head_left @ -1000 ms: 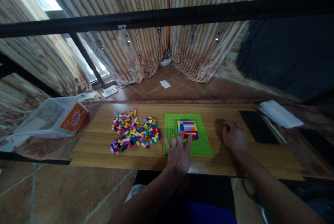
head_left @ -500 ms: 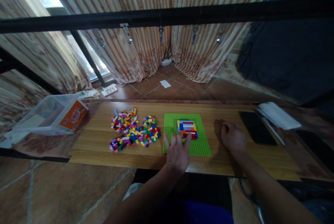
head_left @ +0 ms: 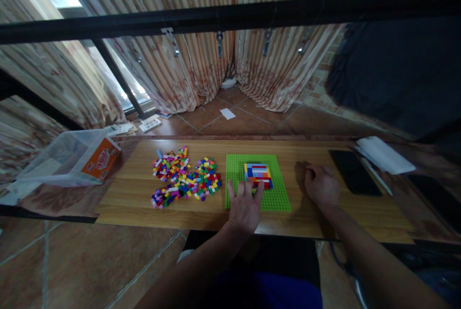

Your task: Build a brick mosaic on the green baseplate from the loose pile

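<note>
My left hand (head_left: 245, 201) lies over the near left part of a green studded baseplate (head_left: 279, 198), its fingers spread. The fingertips are at the near edge of a low, square block of toy bricks (head_left: 258, 172) in red, blue, white, yellow and orange. My thumb is by the block's near right corner. Whether a fingertip presses on a brick cannot be made out. To the right of the plate, my right hand (head_left: 322, 186) rests on the wooden table with its fingers curled in. Nothing shows between them, though the palm is hidden.
Left of the plate lies a pile of loose coloured bricks (head_left: 187, 179). A clear plastic box (head_left: 68, 155) with an orange label stands at the far left. Right of my right hand are a black phone-like slab (head_left: 355, 172), a pen-like white stick (head_left: 376, 177) and a white pouch-like object (head_left: 385, 155).
The whole view has shifted slightly, with the table a little higher in the picture. Both hands keep their places relative to the plate and table, and the bricks look the same.
</note>
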Demonstrator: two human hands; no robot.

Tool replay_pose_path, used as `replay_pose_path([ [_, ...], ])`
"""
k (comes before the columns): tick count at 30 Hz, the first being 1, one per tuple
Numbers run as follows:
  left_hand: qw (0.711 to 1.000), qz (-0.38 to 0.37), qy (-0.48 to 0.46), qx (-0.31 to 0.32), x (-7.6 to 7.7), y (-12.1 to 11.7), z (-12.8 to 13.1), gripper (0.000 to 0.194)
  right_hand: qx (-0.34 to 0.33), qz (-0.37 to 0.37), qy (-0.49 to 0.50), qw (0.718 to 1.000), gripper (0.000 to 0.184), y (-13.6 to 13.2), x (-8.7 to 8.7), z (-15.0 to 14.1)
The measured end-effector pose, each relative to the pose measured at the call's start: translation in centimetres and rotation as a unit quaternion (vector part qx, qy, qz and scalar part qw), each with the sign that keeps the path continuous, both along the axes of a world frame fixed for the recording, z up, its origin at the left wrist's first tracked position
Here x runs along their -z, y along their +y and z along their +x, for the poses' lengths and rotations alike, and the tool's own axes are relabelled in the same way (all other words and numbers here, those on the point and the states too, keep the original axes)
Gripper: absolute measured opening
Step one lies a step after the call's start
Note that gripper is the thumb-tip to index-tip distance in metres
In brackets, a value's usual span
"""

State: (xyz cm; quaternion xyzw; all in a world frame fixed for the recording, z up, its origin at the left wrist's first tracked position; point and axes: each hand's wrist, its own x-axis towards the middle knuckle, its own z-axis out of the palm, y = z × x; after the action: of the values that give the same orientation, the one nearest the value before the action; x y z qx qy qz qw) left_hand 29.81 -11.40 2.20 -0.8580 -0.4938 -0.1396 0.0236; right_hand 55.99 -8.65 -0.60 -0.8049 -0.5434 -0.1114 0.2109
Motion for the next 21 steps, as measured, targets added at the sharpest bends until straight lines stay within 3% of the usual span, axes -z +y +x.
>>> replay_pose_path([
  [15,1.000,-0.003,-0.007,0.004,-0.3,-0.2,-0.3,0.052,-0.001,-0.006,0.001,1.000,0.028,0.0,0.1,0.0],
  [21,0.997,0.013,-0.081,0.002,0.1,-1.8,-3.2,0.058,-0.009,0.006,-0.001,1.000,0.031,0.0,0.4,0.2],
])
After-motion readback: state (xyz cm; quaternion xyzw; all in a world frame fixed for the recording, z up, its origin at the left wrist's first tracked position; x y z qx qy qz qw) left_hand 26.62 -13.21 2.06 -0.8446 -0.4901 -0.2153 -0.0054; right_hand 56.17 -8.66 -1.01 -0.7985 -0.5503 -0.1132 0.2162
